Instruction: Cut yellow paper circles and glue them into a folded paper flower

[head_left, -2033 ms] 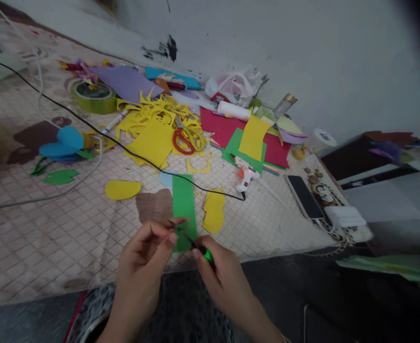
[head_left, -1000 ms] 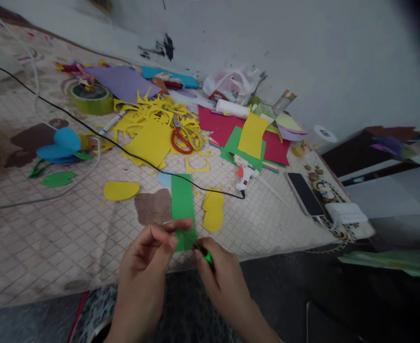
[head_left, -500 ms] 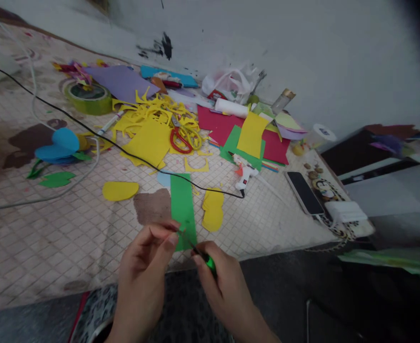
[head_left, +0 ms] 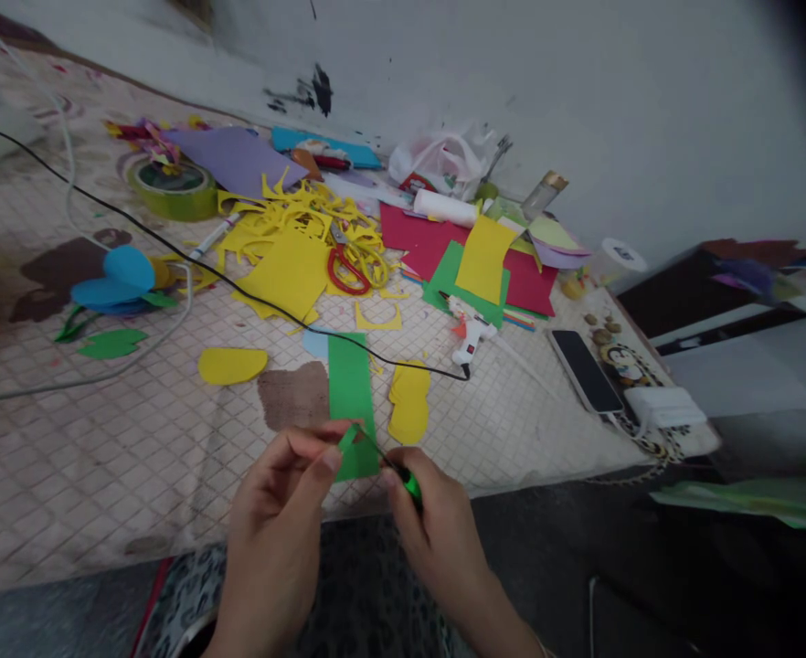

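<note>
My left hand (head_left: pixel 280 521) pinches a small narrow green paper strip (head_left: pixel 349 439) between thumb and forefinger. In my right hand (head_left: pixel 437 530) is a green-handled tool (head_left: pixel 411 486) with a thin metal shaft; its exact kind is partly hidden by my fingers. The tip of the shaft meets the strip close to my left fingertips. Beneath both hands a long green paper rectangle (head_left: pixel 350 379) lies on the table. Yellow rounded paper cutouts (head_left: pixel 408 402) lie just to its right, and a yellow petal-shaped piece (head_left: pixel 232 366) is to its left.
A white glue gun (head_left: pixel 470 340) with a black cord crosses the table's middle. Red-handled scissors (head_left: pixel 348 270) rest by yellow scraps (head_left: pixel 293 219). Blue petals (head_left: pixel 115 279) and green leaves (head_left: pixel 111 343) lie left; a phone (head_left: pixel 586 370) is on the right near the table edge.
The green strip at my left fingertips now shows more plainly, bent up against the tool's tip. My right hand has shifted slightly right and up with the tool.
</note>
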Available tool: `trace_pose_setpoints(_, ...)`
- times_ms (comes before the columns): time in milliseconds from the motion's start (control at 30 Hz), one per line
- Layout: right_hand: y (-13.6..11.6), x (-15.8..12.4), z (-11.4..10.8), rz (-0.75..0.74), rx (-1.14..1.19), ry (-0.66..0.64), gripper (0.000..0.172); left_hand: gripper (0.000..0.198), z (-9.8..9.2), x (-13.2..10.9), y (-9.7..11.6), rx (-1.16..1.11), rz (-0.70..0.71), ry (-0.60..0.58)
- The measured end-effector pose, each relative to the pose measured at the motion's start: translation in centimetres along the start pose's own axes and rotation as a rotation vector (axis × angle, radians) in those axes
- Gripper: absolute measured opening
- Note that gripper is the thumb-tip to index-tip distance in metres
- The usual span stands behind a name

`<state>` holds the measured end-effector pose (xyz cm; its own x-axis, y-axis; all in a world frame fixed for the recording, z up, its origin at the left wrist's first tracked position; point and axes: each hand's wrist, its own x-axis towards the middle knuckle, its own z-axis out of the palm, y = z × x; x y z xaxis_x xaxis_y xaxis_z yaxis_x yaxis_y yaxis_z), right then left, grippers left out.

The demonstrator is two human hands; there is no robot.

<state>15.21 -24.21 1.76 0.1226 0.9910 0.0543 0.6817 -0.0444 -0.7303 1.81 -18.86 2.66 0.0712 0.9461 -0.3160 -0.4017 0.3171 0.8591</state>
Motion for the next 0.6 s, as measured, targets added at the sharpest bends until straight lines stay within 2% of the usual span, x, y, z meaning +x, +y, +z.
trace_pose_setpoints(167,0.0,0.0,-0.9,0.055,0.013,0.071,0.017,0.018,0.0,0.0,0.1,0.03,0.001,0.005)
trace_pose_setpoints(367,-0.7,-0.5,-0.2,-0.03,0.03,-0.067,0.02,0.017,0.0,-0.1,0.1,0.022,0.034,-0.014)
trace_pose_setpoints(600,-0.3,-0.2,0.4,-0.017,0.002,-0.058,0.022,0.017,0.3,-0.3,0.1,0.014,0.002,-0.03)
